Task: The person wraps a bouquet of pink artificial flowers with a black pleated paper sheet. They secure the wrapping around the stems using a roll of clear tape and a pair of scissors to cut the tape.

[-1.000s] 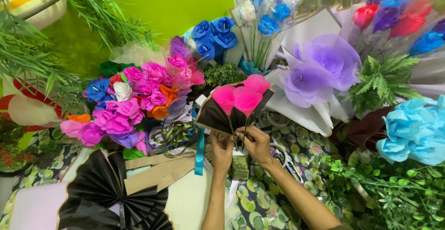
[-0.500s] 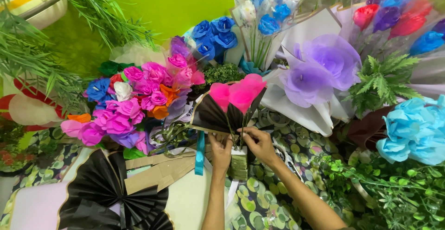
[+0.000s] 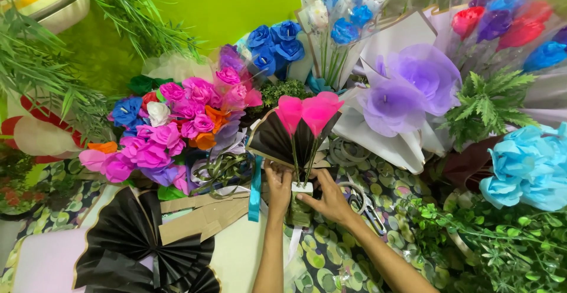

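So both hands, left hand [image 3: 277, 178] and right hand [image 3: 328, 197], each have a closed grip on the pink bouquet [image 3: 301, 129] base, mid-desk; white label [image 3: 301, 187] between them, scissors [image 3: 361, 201] just right.

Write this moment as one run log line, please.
left hand + right hand: hold pink paper flowers in black pleated wrap | scissors beside

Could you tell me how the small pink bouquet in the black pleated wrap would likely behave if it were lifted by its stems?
The pink bouquet would probably feel light, being thin stems and paper-like blooms. It looks top-heavy above the left hand and right hand, so it may tip. The black pleated wrap seems likely to crush.
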